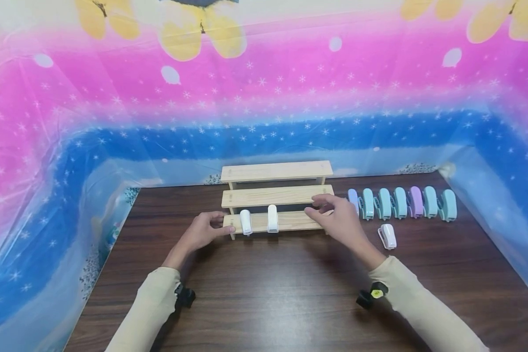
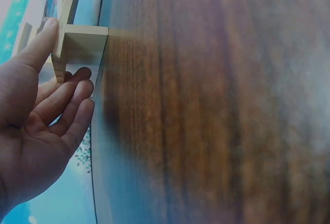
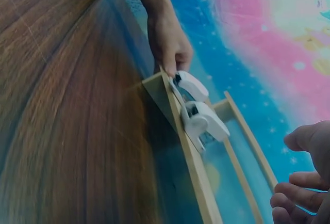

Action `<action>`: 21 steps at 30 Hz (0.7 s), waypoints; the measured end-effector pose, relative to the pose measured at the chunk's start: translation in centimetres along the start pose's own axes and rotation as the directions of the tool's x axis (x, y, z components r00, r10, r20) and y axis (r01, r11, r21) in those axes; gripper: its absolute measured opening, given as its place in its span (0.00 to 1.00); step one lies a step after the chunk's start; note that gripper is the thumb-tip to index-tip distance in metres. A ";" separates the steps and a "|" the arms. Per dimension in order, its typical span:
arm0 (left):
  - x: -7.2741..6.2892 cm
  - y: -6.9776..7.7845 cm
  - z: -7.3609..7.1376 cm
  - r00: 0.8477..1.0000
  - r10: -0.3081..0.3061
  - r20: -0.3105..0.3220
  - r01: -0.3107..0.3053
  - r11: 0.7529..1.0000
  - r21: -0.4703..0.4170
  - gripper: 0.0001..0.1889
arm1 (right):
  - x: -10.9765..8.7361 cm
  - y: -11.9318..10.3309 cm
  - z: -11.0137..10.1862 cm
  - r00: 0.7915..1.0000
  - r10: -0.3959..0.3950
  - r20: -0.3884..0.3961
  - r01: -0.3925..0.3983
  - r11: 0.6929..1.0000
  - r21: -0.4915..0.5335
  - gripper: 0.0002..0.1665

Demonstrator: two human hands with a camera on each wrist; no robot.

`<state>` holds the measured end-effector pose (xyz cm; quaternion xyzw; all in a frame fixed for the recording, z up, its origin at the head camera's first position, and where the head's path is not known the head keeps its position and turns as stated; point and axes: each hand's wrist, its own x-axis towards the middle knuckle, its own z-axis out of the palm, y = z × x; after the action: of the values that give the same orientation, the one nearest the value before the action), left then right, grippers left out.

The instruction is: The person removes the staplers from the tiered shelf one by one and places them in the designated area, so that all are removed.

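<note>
A three-step wooden display stand (image 1: 277, 197) is at the back of the table. Two white mini staplers, one nearer the left end (image 1: 246, 222) and one near the middle (image 1: 272, 218), sit on its lowest step. My left hand (image 1: 204, 230) grips the left end of that step, thumb on top; the left wrist view shows the other fingers curled near the board's underside (image 2: 86, 37). Over the right end of the stand hovers my right hand (image 1: 341, 217). Its thumb and fingers are apart with nothing between them, as the right wrist view also shows.
Right of the stand, several staplers stand in a row: a blue one (image 1: 353, 201), teal ones (image 1: 383, 204) and a purple one (image 1: 415, 201). Another white stapler (image 1: 387, 236) lies in front of them. A patterned cloth (image 1: 264, 88) hangs behind the table (image 1: 268, 293).
</note>
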<state>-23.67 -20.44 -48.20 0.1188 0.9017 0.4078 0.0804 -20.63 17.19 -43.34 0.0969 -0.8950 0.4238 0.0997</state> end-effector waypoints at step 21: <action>0.1 -0.2 0.0 1.000 0.009 0.002 -0.009 1.000 -0.011 0.30 | 0.4 -1.7 7.1 0.999 0.020 0.044 -0.024 0.995 0.101 0.30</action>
<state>-23.81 -20.52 -48.40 0.1226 0.8990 0.4128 0.0800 -21.27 10.55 -46.40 0.1009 -0.8753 0.4676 0.0709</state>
